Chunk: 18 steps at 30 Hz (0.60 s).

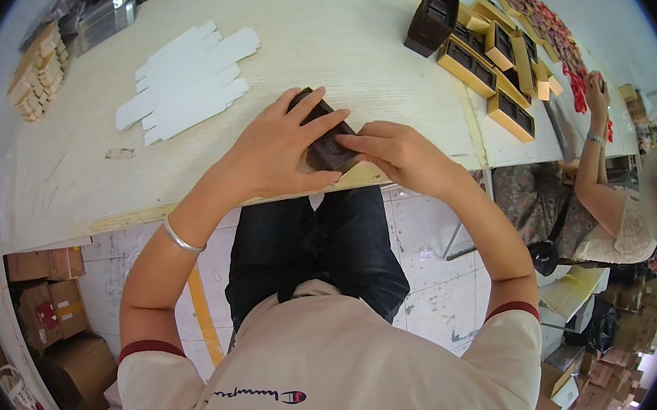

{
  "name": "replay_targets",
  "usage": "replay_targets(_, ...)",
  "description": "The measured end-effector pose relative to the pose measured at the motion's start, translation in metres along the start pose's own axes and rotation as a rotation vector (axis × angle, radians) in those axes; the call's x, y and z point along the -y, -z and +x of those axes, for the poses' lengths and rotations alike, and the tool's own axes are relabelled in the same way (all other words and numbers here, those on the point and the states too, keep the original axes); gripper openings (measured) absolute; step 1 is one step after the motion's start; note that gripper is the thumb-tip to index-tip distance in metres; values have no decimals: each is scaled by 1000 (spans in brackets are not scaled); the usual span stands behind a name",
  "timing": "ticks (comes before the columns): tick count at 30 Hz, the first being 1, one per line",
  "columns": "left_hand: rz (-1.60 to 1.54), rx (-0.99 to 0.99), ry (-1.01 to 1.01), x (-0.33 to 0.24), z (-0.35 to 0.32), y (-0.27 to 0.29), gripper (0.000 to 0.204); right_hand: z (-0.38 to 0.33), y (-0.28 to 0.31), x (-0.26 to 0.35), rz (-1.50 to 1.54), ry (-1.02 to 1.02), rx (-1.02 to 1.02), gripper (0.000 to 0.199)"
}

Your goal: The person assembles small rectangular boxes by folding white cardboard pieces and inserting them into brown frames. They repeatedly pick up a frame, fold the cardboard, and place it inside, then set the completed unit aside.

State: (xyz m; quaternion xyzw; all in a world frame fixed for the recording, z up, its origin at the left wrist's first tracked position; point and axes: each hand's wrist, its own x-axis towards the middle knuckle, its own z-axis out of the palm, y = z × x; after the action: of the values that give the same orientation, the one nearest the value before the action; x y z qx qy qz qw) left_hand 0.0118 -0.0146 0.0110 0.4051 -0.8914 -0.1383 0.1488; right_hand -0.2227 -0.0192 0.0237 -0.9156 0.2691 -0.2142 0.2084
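Observation:
Near the front edge of the table lies a dark brown, oblong plastic tray [329,148], set at a slant and partly covered by my hands. My left hand [279,146] spans it from the left, with the fingers across its top and the thumb along its near end, gripping it. From the right, my right hand [393,151] is closed, fingertips pressed on the tray's right edge. Whether a box sits beneath the tray is hidden.
White flat die-cut card blanks [188,80] lie beyond my left hand. Stacked wooden-coloured pieces [39,71] stand far left. Gold boxes with dark inserts [511,115] and a stack of dark trays [432,19] are at right. A co-worker's hand [597,92] works beside red items.

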Motion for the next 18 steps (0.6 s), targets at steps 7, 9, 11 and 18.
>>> replay_targets(7,101,-139,50,-8,1,-11,73,2,10,-4,-268,20,64,38)
replay_targets(9,157,-134,32,-5,7,-14,70,-2,8,-9,-45,-82,41,35)
replay_targets(11,201,-131,18,-4,10,-15,67,-5,6,-8,90,-145,6,34)
replay_targets(18,219,-28,5,-1,16,-2,57,-3,-11,8,-21,-216,-117,39)
